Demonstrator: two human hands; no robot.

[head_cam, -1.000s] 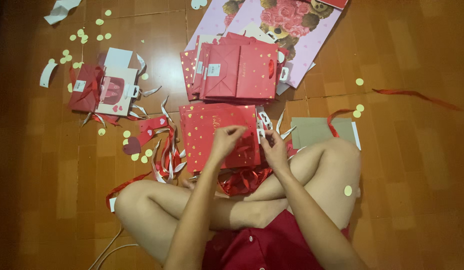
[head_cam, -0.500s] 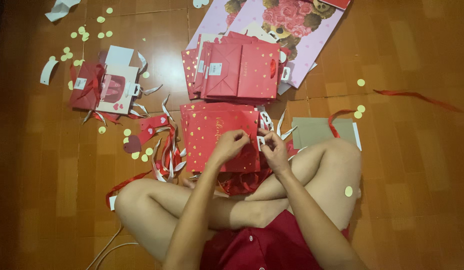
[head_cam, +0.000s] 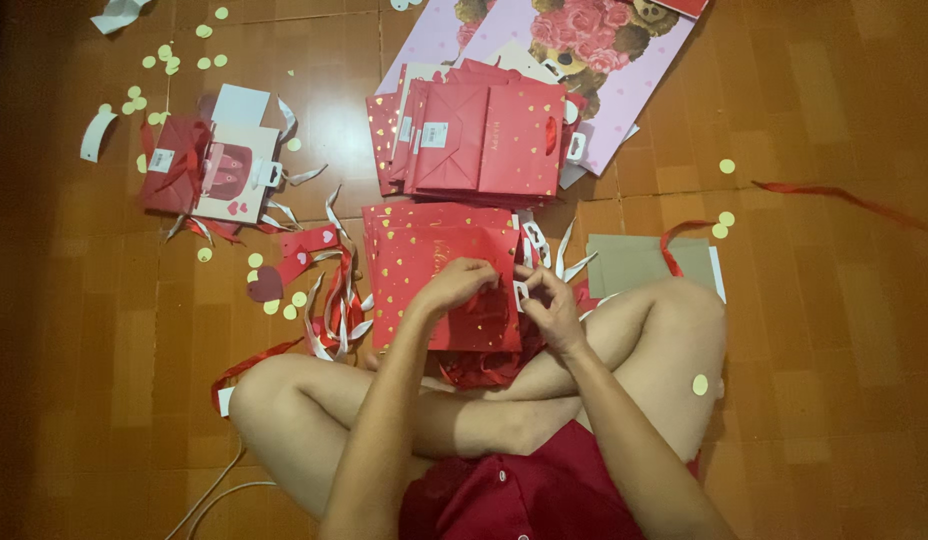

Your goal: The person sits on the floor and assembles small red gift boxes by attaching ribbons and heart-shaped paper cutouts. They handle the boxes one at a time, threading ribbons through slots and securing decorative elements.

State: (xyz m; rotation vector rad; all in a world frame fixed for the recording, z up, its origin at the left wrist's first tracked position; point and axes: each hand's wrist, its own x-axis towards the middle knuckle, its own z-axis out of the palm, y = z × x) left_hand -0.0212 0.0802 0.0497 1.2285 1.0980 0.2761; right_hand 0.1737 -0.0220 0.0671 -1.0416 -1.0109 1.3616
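Seated cross-legged on wooden floor (head_cam: 834, 330). Flat red gift bag (head_cam: 439, 275) with gold hearts lay on top of a small stack directly in front of the crossed legs, lower edge resting against the shins.

Left hand (head_cam: 462, 283) set on the bag's right half, fingers curled and pinched shut on something small and red at the bag's edge, probably the red ribbon (head_cam: 481, 300); exact contact not resolved. Right hand (head_cam: 552, 303) just beside, at the bag's right edge, fingers closed on a small white tag (head_cam: 521, 291).

Handling, judged: bag thin card, light, stiff across the panel but creasing readily along folds; glossy face likely slippery. Ribbon soft and limp, best pinched close to the punched hole. Bag best held at the reinforced top edge.

Elsewhere noted: second pile of folded red bags (head_cam: 479, 135) further off on the floor, partly over a pink sheet with bear print (head_cam: 634, 70). Small red bag beside a white-fronted bag (head_cam: 229, 170) toward the floor's left side. Loose white ribbon strips (head_cam: 334, 300), pale round paper punchings (head_cam: 164, 52), grey card (head_cam: 639, 262) by the right knee.
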